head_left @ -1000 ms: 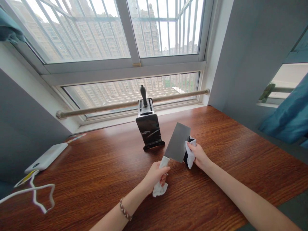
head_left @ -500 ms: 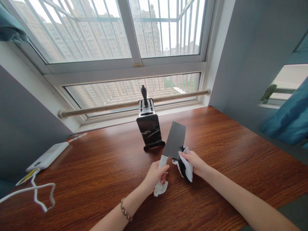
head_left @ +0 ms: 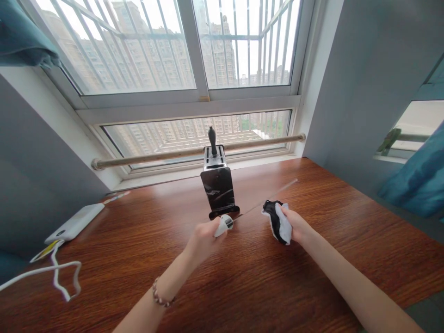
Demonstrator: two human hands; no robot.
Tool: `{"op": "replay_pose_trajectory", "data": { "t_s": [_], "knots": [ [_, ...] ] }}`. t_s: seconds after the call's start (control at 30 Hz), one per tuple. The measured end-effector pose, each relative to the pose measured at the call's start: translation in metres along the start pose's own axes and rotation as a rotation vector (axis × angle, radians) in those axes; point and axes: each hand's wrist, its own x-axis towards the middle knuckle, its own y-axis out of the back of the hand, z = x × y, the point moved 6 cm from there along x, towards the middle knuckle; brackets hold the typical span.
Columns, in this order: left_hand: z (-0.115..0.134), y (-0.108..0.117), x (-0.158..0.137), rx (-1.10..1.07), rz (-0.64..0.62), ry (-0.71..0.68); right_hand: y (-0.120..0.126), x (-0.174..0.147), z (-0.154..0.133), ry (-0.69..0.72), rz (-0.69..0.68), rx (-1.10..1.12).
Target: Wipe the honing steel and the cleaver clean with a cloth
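Observation:
My left hand [head_left: 207,237] is closed round the handle of a cleaver, with a white wrap or tissue [head_left: 224,224] about that handle. The cleaver's blade [head_left: 265,200] is turned edge-on, so only a thin line shows, pointing up and to the right. My right hand [head_left: 294,224] grips a bunched black and white cloth [head_left: 280,223], held to the right of the blade and apart from it. Just beyond my left hand stands a black knife block [head_left: 218,187] with a dark-handled tool [head_left: 212,140] upright in its top slot.
A white power bank or similar device [head_left: 74,224] with a white cable [head_left: 57,273] lies at the left on the brown wooden table [head_left: 138,259]. Behind the table run a horizontal rail [head_left: 156,158] and a barred window. A blue curtain [head_left: 414,171] hangs at the right.
The cleaver has turned from showing its broad face to edge-on. The cloth has come off the blade, and my right hand has moved right with it. My left hand has shifted left.

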Motion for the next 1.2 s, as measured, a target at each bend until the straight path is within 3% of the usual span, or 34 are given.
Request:
{"op": "replay_pose_trajectory", "data": {
  "t_s": [0.07,0.17,0.3,0.43,0.53,0.8,0.87,0.97,1.03,1.07,1.1,1.2],
  "knots": [
    [0.004,0.03,0.001,0.274,0.03,-0.242,0.005,-0.004,-0.018,0.002,-0.044,0.008],
    [0.009,0.065,0.0,0.6,-0.025,-0.403,0.007,-0.014,-0.034,-0.032,-0.16,-0.014],
    [0.017,0.09,0.0,0.865,-0.007,-0.448,0.004,-0.024,-0.034,0.0,-0.262,-0.068],
    [0.018,0.091,0.0,0.955,-0.005,-0.45,-0.009,-0.025,-0.019,0.05,-0.352,-0.165],
    [0.017,0.091,0.003,0.945,-0.005,-0.394,-0.015,-0.022,-0.006,0.049,-0.343,-0.186],
    [0.02,0.102,0.006,0.71,0.106,-0.242,-0.022,-0.017,0.025,0.126,-0.182,-0.171],
    [0.017,0.104,0.006,0.685,0.209,-0.142,-0.022,-0.017,0.028,0.15,-0.14,-0.158],
    [0.012,0.111,0.001,0.585,0.539,0.057,-0.021,-0.015,0.029,0.189,-0.114,-0.114],
    [0.003,0.112,-0.006,0.351,0.759,0.213,-0.02,-0.014,0.029,0.216,-0.106,-0.079],
    [-0.004,0.11,-0.008,0.158,0.8,0.292,-0.019,-0.014,0.03,0.221,-0.104,-0.065],
    [-0.012,0.104,-0.007,-0.079,0.785,0.369,-0.019,-0.014,0.031,0.218,-0.106,-0.056],
    [-0.02,0.076,0.0,-0.87,0.552,0.524,-0.022,-0.016,0.037,0.178,-0.127,-0.043]
  ]
}}
